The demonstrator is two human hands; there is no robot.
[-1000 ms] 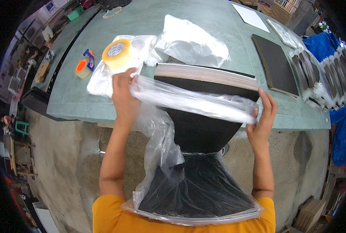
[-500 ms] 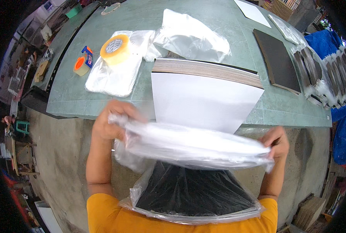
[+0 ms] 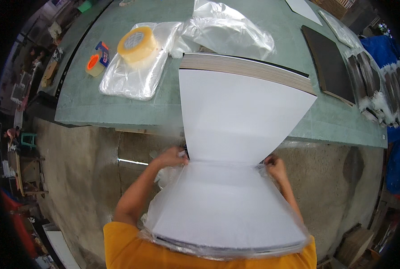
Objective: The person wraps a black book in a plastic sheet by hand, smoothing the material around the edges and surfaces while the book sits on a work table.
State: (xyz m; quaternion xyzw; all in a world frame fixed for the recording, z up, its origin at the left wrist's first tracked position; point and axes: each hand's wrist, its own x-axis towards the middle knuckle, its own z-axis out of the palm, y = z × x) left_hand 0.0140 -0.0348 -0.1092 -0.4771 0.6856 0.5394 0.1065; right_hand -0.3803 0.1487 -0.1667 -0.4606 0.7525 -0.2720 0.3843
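Observation:
A thick stack of boards (image 3: 244, 112), white on its top face with brownish layered edges, spans from the table's near edge toward my body. A clear plastic bag (image 3: 227, 206) covers the white surface on the near side, its mouth crossing at mid-length. My left hand (image 3: 173, 158) is closed on the bag's mouth at the left edge of the stack. At the right edge, my right hand (image 3: 276, 167) pinches the other corner of the mouth. Some fingertips are hidden behind the stack and film.
On the green table (image 3: 132, 112) lie folded clear bags (image 3: 132, 83) under a tape roll (image 3: 137, 44), with a tape dispenser (image 3: 97, 59) beside them. Loose plastic (image 3: 229, 31) lies behind the stack. A dark board (image 3: 327, 65) and wrapped bundles (image 3: 366, 83) are at right.
The bunched film between my hands has been drawn out over the white surface. My hands have come closer together, at the stack's edges. The near area, black before, now appears white under film.

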